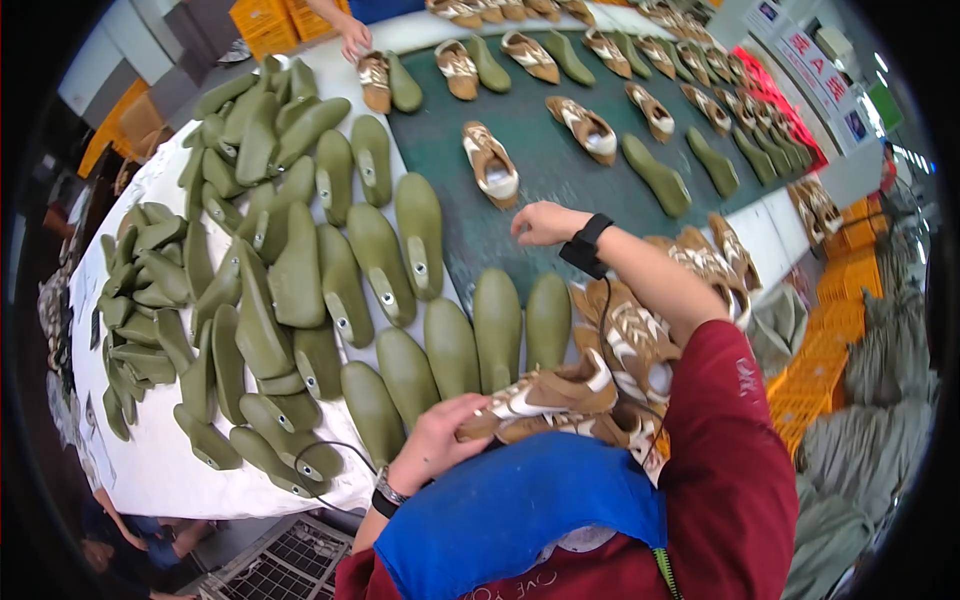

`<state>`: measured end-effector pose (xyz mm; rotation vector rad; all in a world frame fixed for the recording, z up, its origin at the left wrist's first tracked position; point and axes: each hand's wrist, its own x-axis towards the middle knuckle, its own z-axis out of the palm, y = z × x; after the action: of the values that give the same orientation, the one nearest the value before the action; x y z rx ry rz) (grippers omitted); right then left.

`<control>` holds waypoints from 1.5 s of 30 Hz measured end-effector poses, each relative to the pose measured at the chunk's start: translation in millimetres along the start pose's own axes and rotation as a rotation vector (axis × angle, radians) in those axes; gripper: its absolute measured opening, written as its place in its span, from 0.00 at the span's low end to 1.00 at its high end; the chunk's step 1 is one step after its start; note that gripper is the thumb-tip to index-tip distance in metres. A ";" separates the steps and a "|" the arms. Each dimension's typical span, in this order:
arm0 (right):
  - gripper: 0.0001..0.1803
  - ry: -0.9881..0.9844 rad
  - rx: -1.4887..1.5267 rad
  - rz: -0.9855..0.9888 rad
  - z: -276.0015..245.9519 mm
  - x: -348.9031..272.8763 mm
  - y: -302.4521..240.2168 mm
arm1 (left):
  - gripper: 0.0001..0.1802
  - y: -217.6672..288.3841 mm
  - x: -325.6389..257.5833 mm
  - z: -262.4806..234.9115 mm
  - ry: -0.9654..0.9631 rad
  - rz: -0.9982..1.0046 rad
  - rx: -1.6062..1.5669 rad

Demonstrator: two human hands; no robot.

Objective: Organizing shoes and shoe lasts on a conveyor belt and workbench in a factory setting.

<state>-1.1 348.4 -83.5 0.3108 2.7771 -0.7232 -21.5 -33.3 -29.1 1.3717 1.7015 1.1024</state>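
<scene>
A person's left hand (440, 441) holds a brown-and-white sneaker (548, 393) by the toe, just before the near end of a green belt (438, 142); the right hand (548, 224), fingers loosely curled, whether empty unclear, is over the belt near another sneaker (488, 160); olive shoe lasts (418, 228) crowd left of the belt

Garment: dark red top (735, 470) at 4 o'clock, the right sleeve (725, 390) short and loose, with pale markings (744, 376) near its hem. Chest, 6 o'clock: bright blue cloth covering (520, 510); a green zip (664, 574) shows at 5 o'clock. Right hand (548, 224): ungloved; black wrist strap (592, 232) at 2 o'clock, boxy black unit, thin dark cable (607, 292). Left hand (440, 440): ungloved; dark-and-metallic wristband (388, 493) at 7 o'clock, finer detail unclear.
</scene>
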 end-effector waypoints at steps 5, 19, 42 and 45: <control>0.18 -0.506 0.180 -0.024 51.7 -105.9 -31.1 | 0.27 11.6 -6.0 -38.6 -0.021 -0.142 -0.146; 0.11 -0.203 0.117 0.278 65.2 -100.1 -91.9 | 0.23 -2.5 -84.2 -67.1 0.606 -0.255 -0.423; 0.18 0.182 -0.292 0.833 16.6 -26.3 47.3 | 0.22 21.8 -51.9 -56.1 0.448 -0.396 -0.303; 0.22 0.155 -0.260 0.305 19.1 -35.0 3.8 | 0.22 13.6 -54.7 -57.3 0.578 -0.321 -0.324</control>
<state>36.6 337.1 -91.0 0.7419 2.8281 -0.2722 -55.5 -96.8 6.7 0.5771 1.9321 1.5915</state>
